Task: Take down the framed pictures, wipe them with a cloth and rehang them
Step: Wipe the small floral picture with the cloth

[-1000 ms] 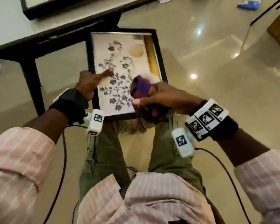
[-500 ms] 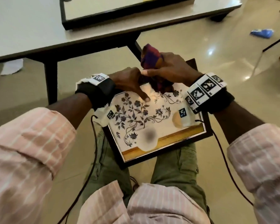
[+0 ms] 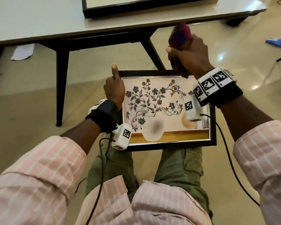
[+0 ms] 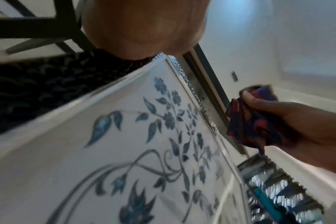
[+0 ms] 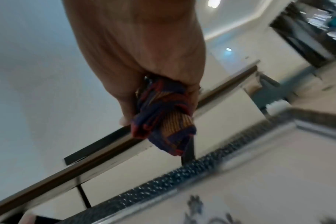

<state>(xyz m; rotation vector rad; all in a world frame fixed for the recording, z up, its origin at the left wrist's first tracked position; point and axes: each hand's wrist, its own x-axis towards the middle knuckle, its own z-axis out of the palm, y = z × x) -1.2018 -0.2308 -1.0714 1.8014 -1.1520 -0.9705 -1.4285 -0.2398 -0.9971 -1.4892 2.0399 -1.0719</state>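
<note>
A black-framed picture (image 3: 154, 111) of dark blue flowers and a pale vase lies across my lap, its glass facing up. My left hand (image 3: 114, 88) grips the frame's left edge near the top corner, thumb raised. The same picture (image 4: 144, 151) fills the left wrist view. My right hand (image 3: 188, 56) is lifted above the frame's far right corner, gripping a bunched purple, red and orange cloth (image 3: 180, 38). The cloth's tail hangs to the frame's top edge. In the right wrist view the cloth (image 5: 163, 118) hangs from my fist over the frame's edge (image 5: 163, 181).
A pale table (image 3: 39, 18) on dark legs stands right ahead, with a second black-framed picture (image 3: 136, 7) lying on top. On the shiny floor lie a white scrap of paper (image 3: 22, 51) at the left and a blue wrapper (image 3: 277, 42) at the right.
The picture has been turned on my lap to lie lengthwise. My right hand has lifted the cloth off the glass and up past the far corner. My left hand shifted to the left edge.
</note>
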